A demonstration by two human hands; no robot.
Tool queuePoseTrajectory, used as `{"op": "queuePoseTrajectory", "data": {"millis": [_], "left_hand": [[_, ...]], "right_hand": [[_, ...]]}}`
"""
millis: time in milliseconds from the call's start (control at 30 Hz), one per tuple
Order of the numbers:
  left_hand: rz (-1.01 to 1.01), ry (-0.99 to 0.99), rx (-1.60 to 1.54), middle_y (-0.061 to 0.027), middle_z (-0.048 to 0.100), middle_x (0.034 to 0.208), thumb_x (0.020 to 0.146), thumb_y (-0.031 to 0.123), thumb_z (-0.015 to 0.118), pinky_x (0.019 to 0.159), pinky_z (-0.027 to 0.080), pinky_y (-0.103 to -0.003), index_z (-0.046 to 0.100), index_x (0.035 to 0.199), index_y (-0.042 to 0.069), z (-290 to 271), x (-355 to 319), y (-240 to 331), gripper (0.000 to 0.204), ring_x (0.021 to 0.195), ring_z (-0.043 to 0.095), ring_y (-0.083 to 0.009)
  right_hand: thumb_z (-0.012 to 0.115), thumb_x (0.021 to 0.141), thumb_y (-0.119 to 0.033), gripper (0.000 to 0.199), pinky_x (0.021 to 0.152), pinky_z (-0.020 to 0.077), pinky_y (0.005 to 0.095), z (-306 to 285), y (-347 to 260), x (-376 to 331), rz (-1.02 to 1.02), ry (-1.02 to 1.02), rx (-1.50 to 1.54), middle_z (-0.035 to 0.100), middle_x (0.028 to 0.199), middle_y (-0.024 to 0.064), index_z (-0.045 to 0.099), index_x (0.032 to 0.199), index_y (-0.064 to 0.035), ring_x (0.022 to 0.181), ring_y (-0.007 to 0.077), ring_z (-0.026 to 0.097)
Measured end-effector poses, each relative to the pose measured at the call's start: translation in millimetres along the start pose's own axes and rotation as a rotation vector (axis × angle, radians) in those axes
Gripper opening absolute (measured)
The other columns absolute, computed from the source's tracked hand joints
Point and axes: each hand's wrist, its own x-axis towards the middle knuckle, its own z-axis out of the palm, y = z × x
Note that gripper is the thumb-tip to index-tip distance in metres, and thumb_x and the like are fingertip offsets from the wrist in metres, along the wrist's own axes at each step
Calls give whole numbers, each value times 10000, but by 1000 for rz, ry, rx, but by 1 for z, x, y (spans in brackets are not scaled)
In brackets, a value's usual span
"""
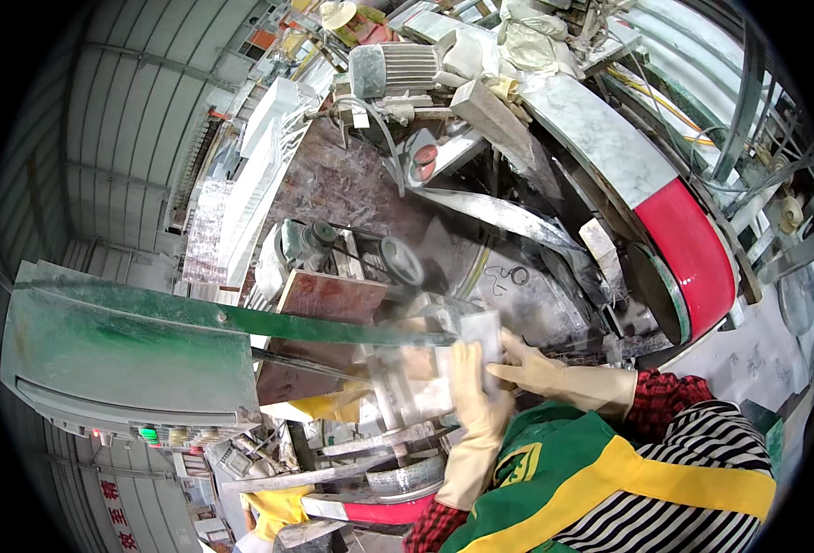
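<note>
Both my hands wear cream rubber gloves with red plaid cuffs. My left hand (477, 396) has its fingers pointing up, closed against a small pale rectangular block (482, 332). From the right, my right hand (540, 373) grips the edge of the same block, thumb and fingers apart around it. Just left of my hands, a pale machine part (407, 378) is blurred by motion or dust, so its shape is hard to make out. A long green bar (333, 327) reaches from the machine housing to the block; whether they touch, I cannot tell.
At left stands a green-grey machine housing (130, 359) with lit buttons (149, 434). Beyond my hands are a reddish-brown board (328, 304), a dusty wheel (401, 261) and a ribbed motor (398, 69). A red and white curved edge (688, 258) runs along the right. Yellow cloth (278, 511) hangs low.
</note>
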Motion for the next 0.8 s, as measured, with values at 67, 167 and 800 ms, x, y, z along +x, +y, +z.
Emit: {"op": "queuePoseTrajectory", "data": {"millis": [67,167,800], "left_hand": [[67,-56,-178,-353,433,1453,692,18,781,1127,379,-521,477,1415,-29,7,29,31,785,1321,466,-513],[108,-263,-374,-305,359,1537,742,53,843,1172,337,-444,415,1484,21,9,45,54,857,1441,364,-430],[-662,-596,-607,-185,510,1465,994,145,621,1130,388,-371,464,1453,-2,3,-29,-42,506,1341,511,-288]], "right_hand": [[623,941,-93,765,1099,411,377,-16,12,4,-234,150,28,470,1465,193,226,1594,-78,1335,272,470],[575,910,-1,786,1152,341,365,-62,-31,-22,-413,355,218,417,1513,159,173,1585,-2,1385,236,410],[666,841,-142,903,1064,451,419,-307,-46,-22,-220,1445,25,517,1439,242,174,1598,-104,1274,360,562]]}}
